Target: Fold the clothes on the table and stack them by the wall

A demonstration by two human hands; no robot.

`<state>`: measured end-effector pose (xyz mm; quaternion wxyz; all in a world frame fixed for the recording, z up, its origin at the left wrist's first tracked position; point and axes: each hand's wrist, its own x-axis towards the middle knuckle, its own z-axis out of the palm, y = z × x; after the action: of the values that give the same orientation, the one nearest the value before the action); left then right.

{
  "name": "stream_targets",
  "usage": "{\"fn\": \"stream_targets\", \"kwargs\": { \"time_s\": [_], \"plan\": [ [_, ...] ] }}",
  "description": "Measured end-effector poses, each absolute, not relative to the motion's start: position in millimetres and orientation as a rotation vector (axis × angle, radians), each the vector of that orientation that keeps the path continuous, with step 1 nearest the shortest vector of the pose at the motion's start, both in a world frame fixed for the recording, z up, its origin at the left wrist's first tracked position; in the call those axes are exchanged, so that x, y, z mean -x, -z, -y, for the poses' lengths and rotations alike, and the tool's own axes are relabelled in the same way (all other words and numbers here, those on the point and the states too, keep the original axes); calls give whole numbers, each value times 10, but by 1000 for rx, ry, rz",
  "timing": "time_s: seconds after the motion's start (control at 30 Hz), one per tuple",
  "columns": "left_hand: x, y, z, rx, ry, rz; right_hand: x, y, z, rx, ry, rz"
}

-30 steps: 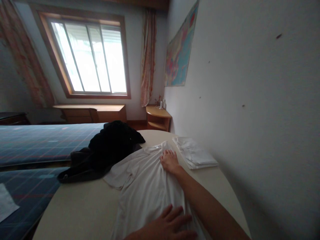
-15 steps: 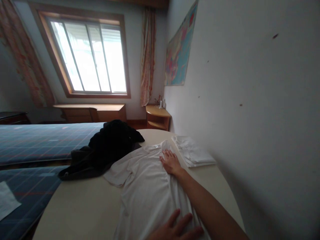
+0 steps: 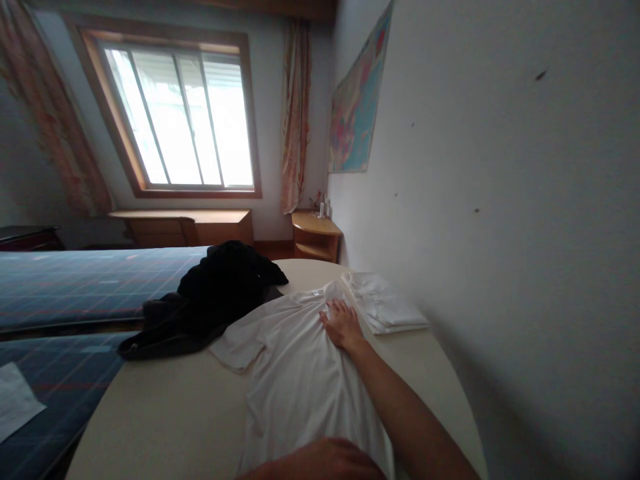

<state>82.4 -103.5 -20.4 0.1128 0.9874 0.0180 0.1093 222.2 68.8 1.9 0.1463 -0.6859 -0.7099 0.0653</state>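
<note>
A white T-shirt (image 3: pixel 300 380) lies spread on the round cream table (image 3: pixel 160 400), its collar at the far end and one short sleeve out to the left. My right hand (image 3: pixel 343 325) rests palm down on the shirt near the collar, fingers stretched out. Folds in the cloth run towards it. At the bottom edge, my left hand (image 3: pixel 325 459) is over the lower part of the shirt, back upward; its fingertips are hidden. Just right of my right hand sits a folded white garment (image 3: pixel 387 307). A black garment (image 3: pixel 225 287) lies heaped beyond the sleeve.
Plaid-covered beds (image 3: pixel 75 287) stand left of the table, with a white sheet (image 3: pixel 17 400) on the nearer one. A wall (image 3: pixel 500 280) runs close along the right. Behind are a desk (image 3: pixel 215 217) and a corner shelf (image 3: pixel 317 223).
My left hand has drawn back and left, its fingers no longer showing spread. The shirt's lower part has shifted slightly, with new folds. My right hand stays in place.
</note>
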Motion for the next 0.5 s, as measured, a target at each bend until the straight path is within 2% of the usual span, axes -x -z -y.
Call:
{"fn": "stream_targets", "kwargs": {
  "time_s": [0.07, 0.2, 0.27, 0.37, 0.5],
  "plan": [
    [-601, -39, 839, -2884, -415, -369, -2235, -14, -705, 1989, -198, 2054],
    [-135, -362, 381, -2659, -657, -1609, -2229, -25, -711, 2015, -216, 2054],
    [121, -373, 181, -2509, -706, -2053, -2225, -32, -695, 1998, -201, 2040],
    [487, -275, -7, -2351, -672, -2416, -2233, -36, -670, 1965, -196, 2043],
    [767, -179, -94, -2279, -546, -2441, -2267, -21, -663, 1955, -209, 2070]
  ]
}}
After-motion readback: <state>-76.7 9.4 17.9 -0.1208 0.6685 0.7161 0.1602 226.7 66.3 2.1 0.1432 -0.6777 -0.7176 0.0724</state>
